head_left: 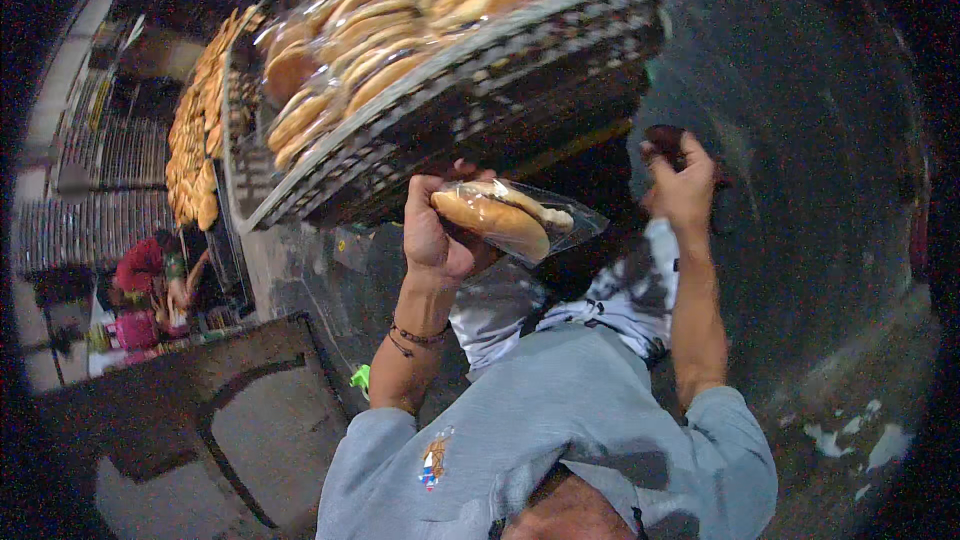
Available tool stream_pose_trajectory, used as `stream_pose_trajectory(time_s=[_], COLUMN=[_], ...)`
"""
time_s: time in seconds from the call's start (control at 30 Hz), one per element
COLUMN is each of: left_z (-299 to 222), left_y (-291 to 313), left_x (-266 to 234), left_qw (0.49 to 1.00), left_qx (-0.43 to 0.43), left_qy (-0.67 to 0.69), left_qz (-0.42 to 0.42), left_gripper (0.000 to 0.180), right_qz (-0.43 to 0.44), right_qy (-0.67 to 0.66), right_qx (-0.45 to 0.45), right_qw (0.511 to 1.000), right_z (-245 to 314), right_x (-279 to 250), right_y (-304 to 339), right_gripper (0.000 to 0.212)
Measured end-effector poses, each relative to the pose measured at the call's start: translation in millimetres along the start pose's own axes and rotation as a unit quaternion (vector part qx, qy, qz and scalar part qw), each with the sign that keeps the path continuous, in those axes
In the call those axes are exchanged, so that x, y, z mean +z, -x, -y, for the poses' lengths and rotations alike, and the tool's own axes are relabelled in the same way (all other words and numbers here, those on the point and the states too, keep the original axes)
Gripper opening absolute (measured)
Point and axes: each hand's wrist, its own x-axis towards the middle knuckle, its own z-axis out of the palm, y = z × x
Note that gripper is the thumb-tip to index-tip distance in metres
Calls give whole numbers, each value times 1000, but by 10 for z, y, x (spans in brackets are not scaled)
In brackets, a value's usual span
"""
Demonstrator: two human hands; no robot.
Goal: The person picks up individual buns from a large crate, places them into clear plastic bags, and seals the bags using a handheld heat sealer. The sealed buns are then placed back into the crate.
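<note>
My left hand [436,232] is closed around a clear plastic bag of bread rolls [492,216], with the bag's loose end pointing right. The rolls are golden brown with paler sides. My right hand [682,185] is raised to the right, apart from the bag. Its thumb and forefinger are spread, and I make out nothing held between them; its other fingers are dark in shadow. Just beyond my left hand is a pale plastic crate [520,55] with lattice sides. Several clear bags of bread rolls [380,25] are stacked inside it.
Many loose rolls [195,140] lie on a surface left of the crate. Farther left are slatted racks [95,225] and people [150,285] in red and pink clothing. A dark panel [220,410] stands at lower left. Dark floor [810,200] stretches along the right.
</note>
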Motion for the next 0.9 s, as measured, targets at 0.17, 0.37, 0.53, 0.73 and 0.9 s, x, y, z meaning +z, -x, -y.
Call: stream_pose_trajectory(time_s=[0.17, 0.37, 0.53, 0.73, 0.9], left_z=[375, 439, 201, 136, -2], left_y=[-261, -225, -66, 33, 150], left_x=[-209, -568, -785, -623, -813], left_qw=[994, 980, 980, 983, 978], left_qx=[-87, -91, -86, -68, -59], left_qy=[-40, -36, -41, -37, -116], left_qz=[-42, -172, -173, -169, -160], left_gripper=[34, 39, 40, 39, 45], right_qz=[-55, -6, 56, 103, 83], right_qy=[108, 314, 236, 303, 236], right_qx=[192, 272, 314, 360, 363], right_qw=[974, 910, 918, 876, 898], right_z=[-1380, -2754, -3454, -3740, -3420], right_x=[-1108, -1485, -1401, -1152, -1224], right_y=[-33, -14, -80, -303, -309], right_gripper=[26, 33, 30, 29, 28])
